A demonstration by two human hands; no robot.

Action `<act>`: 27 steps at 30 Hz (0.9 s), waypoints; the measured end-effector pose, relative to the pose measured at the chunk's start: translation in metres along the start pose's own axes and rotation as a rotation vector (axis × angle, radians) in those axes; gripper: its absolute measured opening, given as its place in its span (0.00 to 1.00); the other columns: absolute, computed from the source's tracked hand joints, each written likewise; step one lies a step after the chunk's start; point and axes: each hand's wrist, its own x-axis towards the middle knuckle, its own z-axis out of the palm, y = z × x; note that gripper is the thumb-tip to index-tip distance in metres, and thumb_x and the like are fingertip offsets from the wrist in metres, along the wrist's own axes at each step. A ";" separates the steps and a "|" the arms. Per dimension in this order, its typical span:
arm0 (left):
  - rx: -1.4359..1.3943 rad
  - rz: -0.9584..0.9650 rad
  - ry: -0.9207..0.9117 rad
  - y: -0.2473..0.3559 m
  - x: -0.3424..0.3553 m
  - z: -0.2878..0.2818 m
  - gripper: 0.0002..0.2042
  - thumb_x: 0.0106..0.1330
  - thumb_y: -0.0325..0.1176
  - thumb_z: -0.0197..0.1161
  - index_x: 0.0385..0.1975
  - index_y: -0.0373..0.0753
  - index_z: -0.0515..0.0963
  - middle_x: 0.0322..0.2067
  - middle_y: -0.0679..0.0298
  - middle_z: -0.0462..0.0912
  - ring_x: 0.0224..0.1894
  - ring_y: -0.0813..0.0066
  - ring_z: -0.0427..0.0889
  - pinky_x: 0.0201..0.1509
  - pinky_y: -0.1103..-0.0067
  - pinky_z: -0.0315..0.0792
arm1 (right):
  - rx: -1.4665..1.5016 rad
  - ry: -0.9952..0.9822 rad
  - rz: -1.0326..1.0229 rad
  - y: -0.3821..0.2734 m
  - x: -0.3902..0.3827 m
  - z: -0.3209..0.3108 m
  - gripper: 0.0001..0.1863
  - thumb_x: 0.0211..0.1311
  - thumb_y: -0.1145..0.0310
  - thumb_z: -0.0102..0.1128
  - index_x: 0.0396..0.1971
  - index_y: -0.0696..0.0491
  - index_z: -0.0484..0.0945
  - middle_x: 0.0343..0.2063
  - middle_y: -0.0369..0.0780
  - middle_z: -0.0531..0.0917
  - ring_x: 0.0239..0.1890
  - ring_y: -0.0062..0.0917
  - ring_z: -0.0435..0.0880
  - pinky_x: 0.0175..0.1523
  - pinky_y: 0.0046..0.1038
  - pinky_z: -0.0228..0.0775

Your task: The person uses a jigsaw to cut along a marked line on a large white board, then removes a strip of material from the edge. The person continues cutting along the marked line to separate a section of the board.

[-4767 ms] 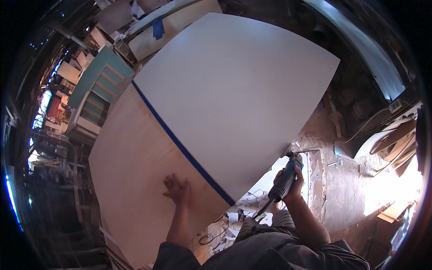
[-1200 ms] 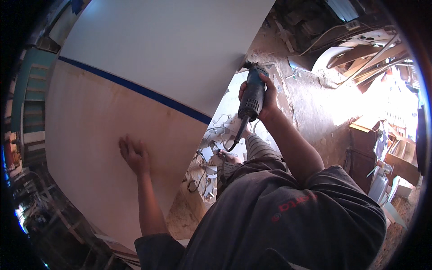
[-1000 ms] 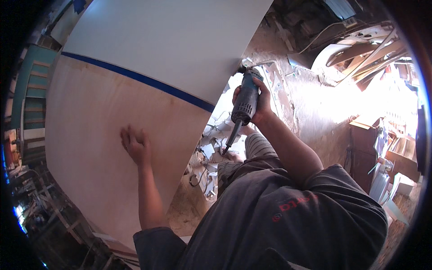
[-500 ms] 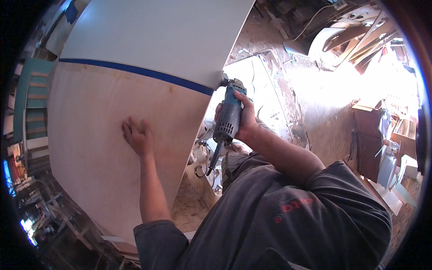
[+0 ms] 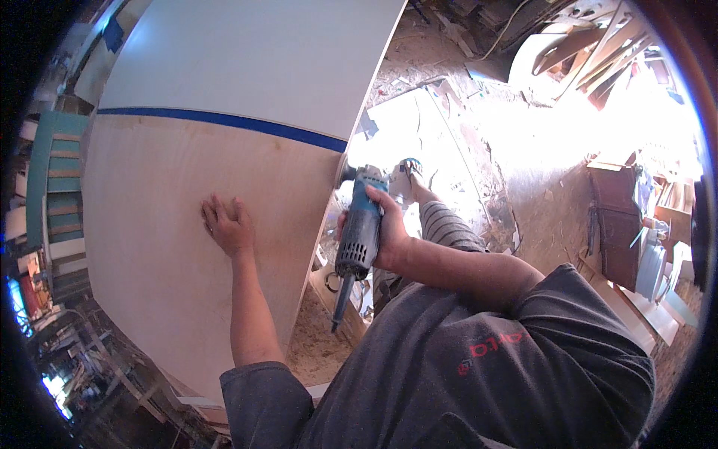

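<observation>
My left hand [image 5: 229,226] lies flat, fingers a little spread, on the bare wooden part of a large panel [image 5: 157,277]. A strip of blue tape [image 5: 224,123] crosses the panel and divides the wood from a smooth white area [image 5: 247,60]. My right hand [image 5: 392,238] is wrapped round the body of a teal and grey angle grinder [image 5: 359,239]. The grinder's head is at the panel's right edge, just below the end of the tape; whether its disc touches the edge I cannot tell. Its cord hangs from the rear end.
My leg in striped trousers [image 5: 451,224] stands on the right, beside the panel. Scrap boards and offcuts [image 5: 598,63] lie piled at the far right. A dark brown cabinet [image 5: 615,224] stands at the right. Slatted teal woodwork [image 5: 54,176] is at the left.
The grinder and my right hand have moved nearer to me along the panel's right edge, and slightly left. My left hand stays on the wood. My leg shows more on the right.
</observation>
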 end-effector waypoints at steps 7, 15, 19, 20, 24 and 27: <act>-0.011 0.007 0.016 -0.007 0.002 0.004 0.33 0.76 0.53 0.60 0.73 0.35 0.70 0.74 0.37 0.64 0.78 0.42 0.60 0.80 0.54 0.55 | -0.126 0.077 0.053 -0.019 0.000 -0.024 0.34 0.60 0.41 0.67 0.46 0.60 0.77 0.36 0.46 0.84 0.36 0.40 0.86 0.46 0.42 0.82; -0.039 0.005 0.012 0.004 0.001 -0.006 0.33 0.76 0.52 0.60 0.73 0.35 0.70 0.74 0.40 0.65 0.78 0.43 0.60 0.80 0.54 0.55 | -0.045 -0.063 -0.254 -0.158 0.033 0.006 0.33 0.62 0.46 0.68 0.50 0.61 0.70 0.36 0.45 0.81 0.38 0.36 0.85 0.46 0.40 0.83; -0.056 0.001 -0.010 0.008 0.000 -0.013 0.32 0.77 0.52 0.58 0.73 0.35 0.70 0.75 0.41 0.64 0.79 0.43 0.59 0.80 0.53 0.55 | 0.010 -0.084 -0.371 -0.243 0.048 0.042 0.31 0.63 0.49 0.69 0.48 0.61 0.69 0.37 0.46 0.80 0.38 0.36 0.86 0.45 0.39 0.84; -0.068 -0.002 -0.015 0.008 0.001 -0.013 0.32 0.78 0.52 0.58 0.73 0.35 0.70 0.75 0.41 0.64 0.79 0.43 0.59 0.80 0.53 0.55 | 0.065 -0.099 -0.355 -0.263 0.051 0.052 0.30 0.63 0.50 0.68 0.48 0.61 0.69 0.37 0.46 0.81 0.38 0.36 0.86 0.45 0.39 0.84; -0.064 0.004 -0.024 0.006 0.002 -0.013 0.33 0.78 0.53 0.57 0.74 0.36 0.69 0.76 0.41 0.63 0.79 0.42 0.58 0.80 0.52 0.54 | 0.041 -0.196 -0.328 -0.332 0.063 0.088 0.29 0.64 0.51 0.69 0.48 0.61 0.70 0.37 0.47 0.80 0.39 0.37 0.86 0.44 0.39 0.85; -0.054 0.000 -0.030 0.006 0.001 -0.012 0.33 0.78 0.52 0.58 0.74 0.36 0.69 0.76 0.41 0.63 0.79 0.41 0.58 0.80 0.52 0.54 | -0.033 -0.136 -0.427 -0.373 0.079 0.108 0.31 0.65 0.52 0.69 0.52 0.62 0.68 0.39 0.48 0.79 0.41 0.37 0.85 0.48 0.40 0.85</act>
